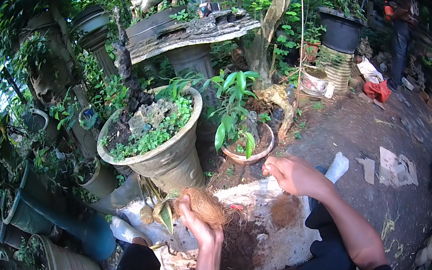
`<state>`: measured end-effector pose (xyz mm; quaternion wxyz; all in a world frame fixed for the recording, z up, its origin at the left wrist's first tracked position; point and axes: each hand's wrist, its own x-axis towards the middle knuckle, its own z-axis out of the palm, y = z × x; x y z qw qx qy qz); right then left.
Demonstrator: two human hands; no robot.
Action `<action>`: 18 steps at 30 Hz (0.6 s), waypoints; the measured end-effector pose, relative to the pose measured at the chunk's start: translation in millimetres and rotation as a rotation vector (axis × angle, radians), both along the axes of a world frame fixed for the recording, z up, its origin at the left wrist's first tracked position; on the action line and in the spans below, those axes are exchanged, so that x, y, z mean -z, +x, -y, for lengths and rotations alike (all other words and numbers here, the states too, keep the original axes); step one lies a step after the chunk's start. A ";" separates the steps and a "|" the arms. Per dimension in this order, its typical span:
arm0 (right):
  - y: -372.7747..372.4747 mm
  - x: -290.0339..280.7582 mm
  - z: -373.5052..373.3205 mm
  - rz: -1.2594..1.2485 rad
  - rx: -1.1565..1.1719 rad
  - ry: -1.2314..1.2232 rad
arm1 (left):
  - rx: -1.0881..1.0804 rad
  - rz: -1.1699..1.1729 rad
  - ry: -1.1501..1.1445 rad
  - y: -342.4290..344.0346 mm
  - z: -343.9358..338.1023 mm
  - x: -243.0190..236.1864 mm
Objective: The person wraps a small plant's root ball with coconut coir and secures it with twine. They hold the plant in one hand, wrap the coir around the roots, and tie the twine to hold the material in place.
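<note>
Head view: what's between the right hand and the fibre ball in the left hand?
Only bare pale sheet lies between the right hand and the fibre ball held by the left hand, in the head view.

The left hand (198,224) grips a clump of fibre (208,206) — rusty brown. Dark brown soil (239,246) lies on a whitish sheet (292,235). The big pot (166,159) is grey-beige — green plants (157,135) inside.
</note>
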<state>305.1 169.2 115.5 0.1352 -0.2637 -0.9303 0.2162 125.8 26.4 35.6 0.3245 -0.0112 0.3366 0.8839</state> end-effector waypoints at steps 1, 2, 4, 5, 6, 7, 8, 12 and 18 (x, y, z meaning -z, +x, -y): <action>3.2 -4.0 3.4 0.168 -0.048 -0.041 | -0.029 -0.053 0.033 -2.5 0.3 0.3; 2.7 -5.8 9.6 0.256 -0.251 -0.218 | -0.040 -0.047 0.011 -5.2 -0.2 0.2; -2.7 -7.7 24.5 0.458 -0.581 -0.569 | -0.066 -0.042 -0.020 -9.2 -1.1 -0.6; -10.2 -5.2 36.1 0.483 -0.690 -0.641 | -0.056 -0.057 -0.032 -9.6 -1.2 -0.8; -18.9 -2.4 47.5 0.477 -0.798 -0.732 | -0.013 -0.055 0.005 -8.9 -1.8 -0.8; -22.3 -2.0 55.2 0.447 -0.838 -0.820 | 0.032 -0.054 0.040 -6.7 -1.6 -0.4; -28.8 -0.9 61.1 0.420 -0.798 -0.797 | 0.076 -0.052 0.077 -4.1 -1.3 0.1; -42.6 -0.8 65.1 0.085 -0.685 -0.754 | 0.203 -0.047 0.032 18.2 -4.4 3.3; -44.5 0.3 54.4 -0.097 -0.511 -0.846 | 0.350 -0.055 0.075 29.0 3.0 -4.5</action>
